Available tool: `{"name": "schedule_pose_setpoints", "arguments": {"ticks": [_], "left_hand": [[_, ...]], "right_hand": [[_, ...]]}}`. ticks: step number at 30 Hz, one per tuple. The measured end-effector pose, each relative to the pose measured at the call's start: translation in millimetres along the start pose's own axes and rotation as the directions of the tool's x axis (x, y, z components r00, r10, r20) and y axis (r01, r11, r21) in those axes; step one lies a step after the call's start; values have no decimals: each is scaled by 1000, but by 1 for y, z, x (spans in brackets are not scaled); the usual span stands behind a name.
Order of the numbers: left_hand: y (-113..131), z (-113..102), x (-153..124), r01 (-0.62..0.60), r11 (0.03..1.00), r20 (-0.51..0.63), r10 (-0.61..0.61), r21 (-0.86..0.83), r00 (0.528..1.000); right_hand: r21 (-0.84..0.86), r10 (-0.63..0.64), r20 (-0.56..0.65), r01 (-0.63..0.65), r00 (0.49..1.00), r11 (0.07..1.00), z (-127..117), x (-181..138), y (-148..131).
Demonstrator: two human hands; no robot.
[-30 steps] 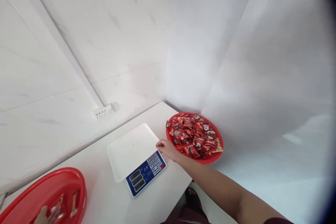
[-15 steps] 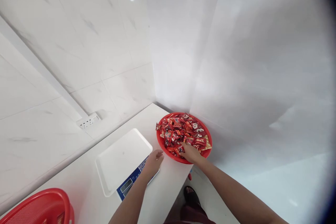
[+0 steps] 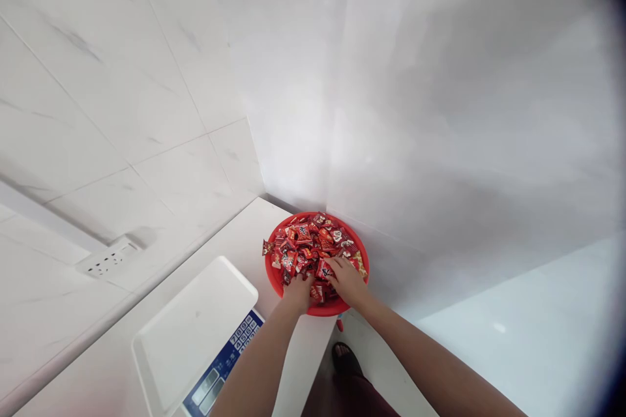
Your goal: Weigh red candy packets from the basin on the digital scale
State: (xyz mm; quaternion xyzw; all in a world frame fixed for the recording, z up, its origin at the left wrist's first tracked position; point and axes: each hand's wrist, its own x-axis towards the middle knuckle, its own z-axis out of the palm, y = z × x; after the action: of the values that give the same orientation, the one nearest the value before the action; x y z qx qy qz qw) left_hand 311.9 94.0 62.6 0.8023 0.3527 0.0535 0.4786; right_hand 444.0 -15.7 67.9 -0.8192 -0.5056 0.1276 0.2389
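One red basin (image 3: 327, 309) is seen at the corner of one white table (image 3: 257, 215), close to the walls. It is heaped with red packets (image 3: 303, 232), too overlapped to be counted; at its left rim, one packet is poked out over the edge.

Two hands are held in the basin. By the left hand (image 3: 297, 293), packets are touched at the near left of the basin, its fingers bent down; whether any is gripped cannot be told. By the right hand (image 3: 348, 280), packets are touched at the near right, fingers curved; a grasp cannot be made out there either.

Left of the basin, one scale (image 3: 195, 326) is placed, its keypad partly blocked by the left forearm (image 3: 261, 365). Farther left, one socket (image 3: 108, 262) is fixed to the wall. Below the basin, one sandalled foot (image 3: 345, 359) is seen.
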Motion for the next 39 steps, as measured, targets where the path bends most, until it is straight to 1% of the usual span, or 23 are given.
{"name": "schedule_pose_setpoints", "arguments": {"ticks": [2,4,6,8,10,11,13,15,16,18,19,21,23,26,28,29,31,32,37,39], "left_hand": [[-1,-1,3,-7,999,2,8,-47,1000],[0,-3,4,-21,995,-1,21,-101,1000],[0,-5,3,-31,987,-15,29,-158,999],[0,-6,2,-28,976,-38,20,-215,999],[0,-7,1,-6,961,-61,-11,-276,998],[0,-8,1,10,951,-75,-35,-310,997],[0,-10,1,46,921,-107,-95,-388,990],[2,-12,1,80,872,-139,-167,-483,976],[4,-13,2,96,838,-149,-206,-537,967],[8,-14,3,125,747,-148,-288,-653,946],[10,-14,5,135,691,-139,-327,-710,935],[14,-14,8,142,565,-113,-391,-812,913],[16,-14,10,133,443,-84,-437,-887,895],[19,-15,14,108,299,-49,-473,-948,880],[21,-15,14,99,235,-26,-479,-967,878],[22,-15,13,99,212,-14,-477,-972,879],[25,-12,12,110,186,11,-465,-976,885],[27,-11,10,119,181,24,-456,-976,890],[37,-5,3,175,199,83,-401,-964,912],[39,-5,1,193,211,98,-393,-958,915]], "right_hand": [[-69,20,31,-18,999,997,-1,3,2],[-121,45,101,-32,994,992,3,6,4],[-173,22,165,7,986,985,8,7,4],[-227,-11,186,54,983,972,13,8,2],[-243,-11,180,55,984,968,16,9,-1],[-222,2,175,38,985,974,16,10,-2],[-115,25,166,-6,986,993,16,12,-4],[49,64,125,-70,990,996,15,15,-4],[141,98,94,-111,991,984,14,17,-5],[343,183,43,-187,982,921,13,21,-5],[447,226,36,-218,973,868,12,22,-5],[641,294,63,-264,954,721,10,23,-7],[786,314,134,-293,940,545,9,22,-11],[890,254,265,-337,930,306,6,19,-20],[906,208,341,-379,917,186,3,17,-28],[906,189,371,-399,909,143,1,15,-32],[901,159,405,-423,900,101,-3,14,-38],[900,156,405,-423,901,105,-4,14,-41],[898,220,327,-375,919,231,-7,16,-48],[895,222,342,-388,913,220,-7,17,-48]]}}
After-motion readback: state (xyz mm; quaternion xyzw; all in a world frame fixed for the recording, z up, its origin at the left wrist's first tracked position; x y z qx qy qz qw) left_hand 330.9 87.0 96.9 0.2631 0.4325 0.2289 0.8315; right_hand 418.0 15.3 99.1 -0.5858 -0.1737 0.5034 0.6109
